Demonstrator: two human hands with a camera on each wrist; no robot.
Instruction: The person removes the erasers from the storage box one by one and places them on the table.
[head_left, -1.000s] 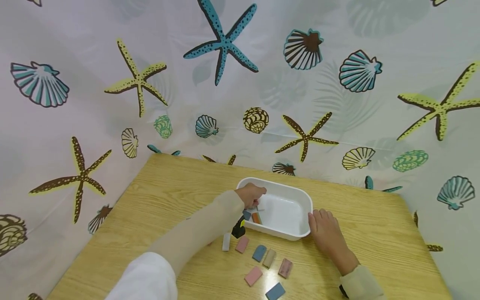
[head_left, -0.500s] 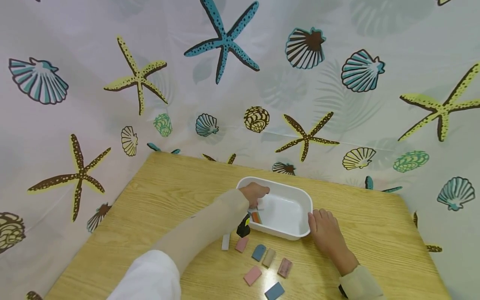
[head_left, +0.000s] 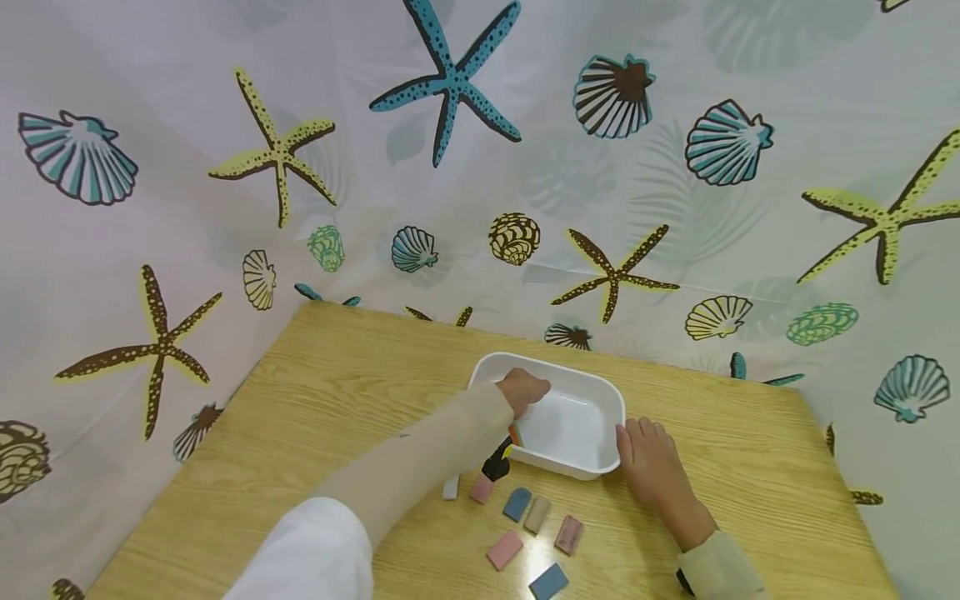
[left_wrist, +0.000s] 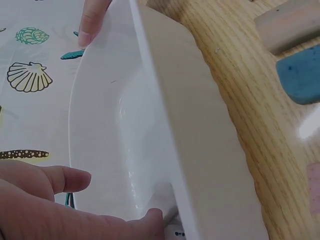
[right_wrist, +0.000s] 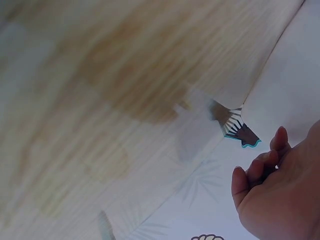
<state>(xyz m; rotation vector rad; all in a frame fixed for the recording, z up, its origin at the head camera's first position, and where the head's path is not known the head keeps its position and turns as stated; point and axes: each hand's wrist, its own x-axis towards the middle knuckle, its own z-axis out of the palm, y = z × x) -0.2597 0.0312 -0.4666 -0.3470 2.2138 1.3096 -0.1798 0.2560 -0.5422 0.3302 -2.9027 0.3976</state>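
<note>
A white oblong tub (head_left: 604,398) stands on the wooden table (head_left: 337,392). My left hand (head_left: 525,390) reaches into its left half with fingers curled down. In the left wrist view the thumb (left_wrist: 150,220) and fingers pinch a small white eraser (left_wrist: 175,233), of which only a corner shows. An orange eraser (head_left: 516,435) lies in the tub under my wrist. My right hand (head_left: 652,458) lies flat on the table, its fingers (left_wrist: 92,25) touching the tub's right end.
Several erasers lie in front of the tub: a white one (head_left: 450,487), pink ones (head_left: 505,551), blue ones (head_left: 517,504), a tan one (head_left: 537,515). A curtain printed with shells and starfish (head_left: 450,83) hangs behind the table.
My left hand has moved right and deeper into the tub, now covering the erasers at its left end. The right hand has stayed in place.
</note>
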